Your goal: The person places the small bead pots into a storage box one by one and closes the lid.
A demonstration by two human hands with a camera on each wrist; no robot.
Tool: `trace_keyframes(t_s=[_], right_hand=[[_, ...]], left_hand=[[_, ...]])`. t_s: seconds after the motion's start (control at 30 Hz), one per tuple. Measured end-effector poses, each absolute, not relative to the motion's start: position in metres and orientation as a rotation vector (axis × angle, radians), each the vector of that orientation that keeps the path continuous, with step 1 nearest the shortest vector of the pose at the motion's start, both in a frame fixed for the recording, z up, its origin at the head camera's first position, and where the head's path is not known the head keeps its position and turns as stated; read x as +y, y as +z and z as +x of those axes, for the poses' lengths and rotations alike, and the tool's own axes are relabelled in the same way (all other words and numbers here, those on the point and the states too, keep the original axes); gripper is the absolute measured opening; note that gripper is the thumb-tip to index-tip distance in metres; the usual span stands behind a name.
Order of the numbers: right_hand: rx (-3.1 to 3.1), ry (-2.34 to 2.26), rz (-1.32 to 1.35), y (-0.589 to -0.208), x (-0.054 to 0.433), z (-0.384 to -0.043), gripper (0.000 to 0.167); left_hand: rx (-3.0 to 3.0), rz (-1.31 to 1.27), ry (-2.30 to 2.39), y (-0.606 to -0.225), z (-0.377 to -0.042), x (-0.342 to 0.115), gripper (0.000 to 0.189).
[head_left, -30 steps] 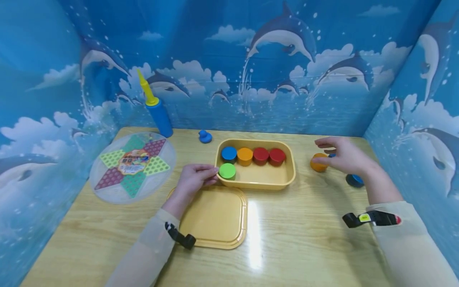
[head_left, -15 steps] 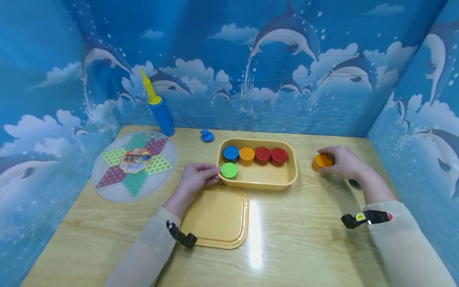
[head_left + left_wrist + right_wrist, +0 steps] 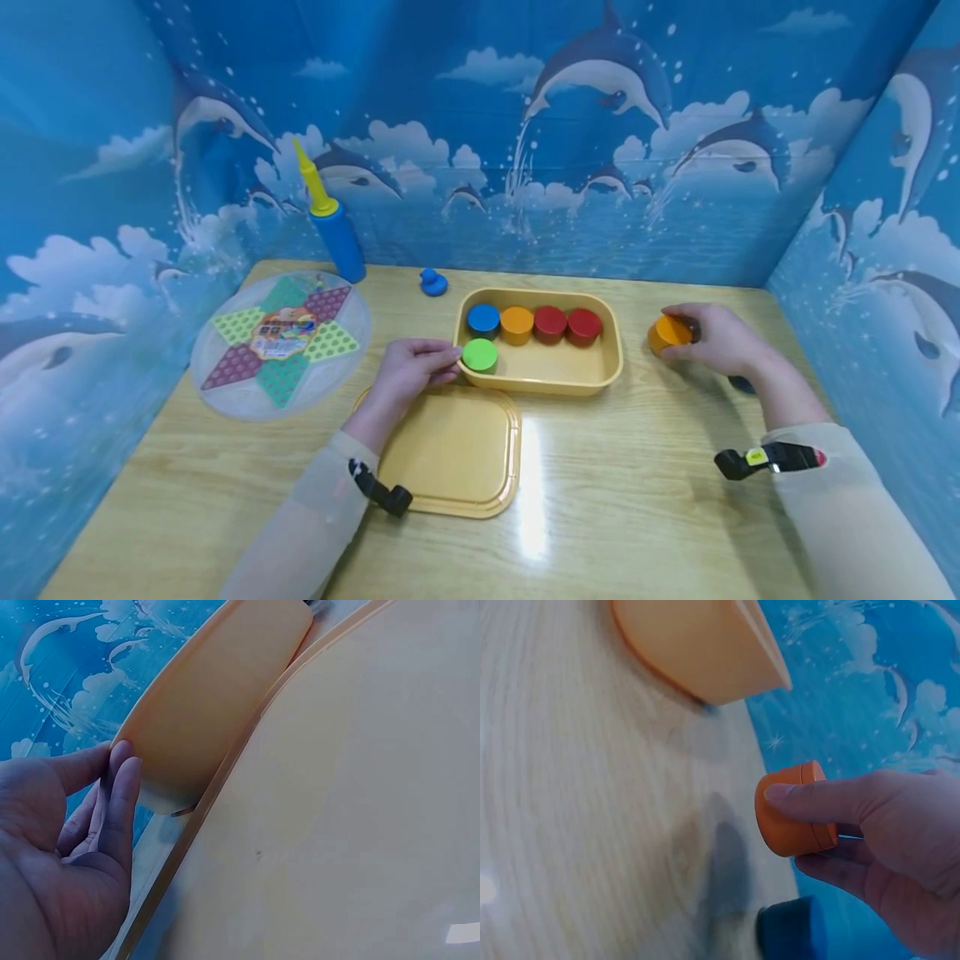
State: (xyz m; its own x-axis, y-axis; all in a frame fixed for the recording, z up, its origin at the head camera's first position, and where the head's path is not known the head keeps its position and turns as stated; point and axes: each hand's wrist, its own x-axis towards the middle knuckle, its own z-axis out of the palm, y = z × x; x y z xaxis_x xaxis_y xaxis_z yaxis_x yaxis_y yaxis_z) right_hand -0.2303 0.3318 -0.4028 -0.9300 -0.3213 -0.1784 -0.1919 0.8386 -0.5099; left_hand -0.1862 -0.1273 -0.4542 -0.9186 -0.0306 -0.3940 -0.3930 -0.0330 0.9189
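Thumb and fingers of my right hand (image 3: pixel 716 340) grip a small round orange tub (image 3: pixel 667 335) at the right of the table. The right wrist view shows the tub (image 3: pixel 784 817) tilted, its shadow on the wood beside it. My left hand (image 3: pixel 411 371) pinches the rim of a yellow plastic box (image 3: pixel 555 386) at its front left corner, also seen in the left wrist view. Inside the box, a blue tub (image 3: pixel 483 320), an orange tub (image 3: pixel 517 325) and two red tubs (image 3: pixel 550 323) form a back row. A green tub (image 3: pixel 480 356) sits in front of the blue one.
A yellow lid (image 3: pixel 450 454) lies before the box, below my left hand. A dark-sided blue tub (image 3: pixel 787 930) stands near my right hand, mostly hidden in the head view. At the left are a star-patterned game board (image 3: pixel 281 342), a blue pump (image 3: pixel 339 242) and a blue duck (image 3: pixel 432 282).
My right hand has come down around the loose orange tub, taken hold of it and tipped it slightly, shifting it a little left. The left hand stays at the box rim.
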Motion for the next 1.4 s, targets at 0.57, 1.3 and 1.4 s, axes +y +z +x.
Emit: trace_keyframes(t_s=[0.57, 1.3, 1.4], right_hand=[[2.784, -0.730, -0.594, -0.352, 0.278, -0.218, 0.068], [2.587, -0.723, -0.842, -0.368, 0.196, -0.227, 0.067], [2.542, -0.718, -0.890, -0.376, 0.183, -0.230, 0.066]], left_hand=[[1.981, -0.464, 2.043, -0.455, -0.186, -0.129, 0.025], [1.972, -0.441, 2.059, -0.457, -0.187, -0.129, 0.025], [1.974, -0.436, 2.058, -0.457, -0.186, -0.128, 0.025]])
